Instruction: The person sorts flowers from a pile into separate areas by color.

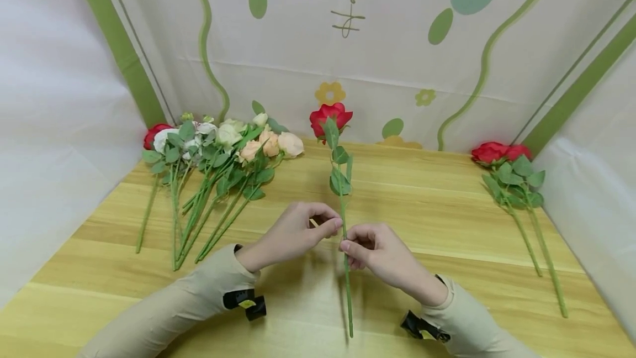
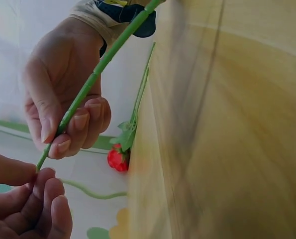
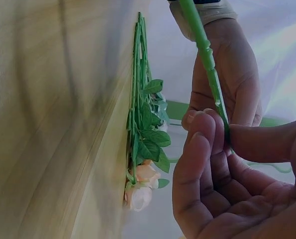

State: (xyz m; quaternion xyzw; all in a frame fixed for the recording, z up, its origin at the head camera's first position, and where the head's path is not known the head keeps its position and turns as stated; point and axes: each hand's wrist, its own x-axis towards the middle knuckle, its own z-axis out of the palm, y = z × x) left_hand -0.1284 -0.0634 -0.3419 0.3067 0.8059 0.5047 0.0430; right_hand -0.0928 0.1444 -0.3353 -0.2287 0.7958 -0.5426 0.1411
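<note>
A single red rose [image 1: 330, 120] with a long green stem stands out in front of the person in the head view, bloom toward the back wall. The left hand [image 1: 310, 228] pinches its stem between thumb and fingertips, just below the leaves. Slightly lower, the right hand [image 1: 380, 253] pinches the same stem [image 2: 95, 72] with thumb and fingers. Both wrist views show the stem passing between the two hands, its lower end extending free beyond the right hand. The stem's shadow falls on the wooden table [image 1: 427, 209] below.
To the left lies a bunch of flowers: white roses [image 1: 228, 132], peach roses [image 1: 268, 142] and a red rose [image 1: 156, 136], stems toward the person. Two red roses [image 1: 497, 153] lie at the right edge. A printed cloth [image 1: 298, 43] hangs behind the table.
</note>
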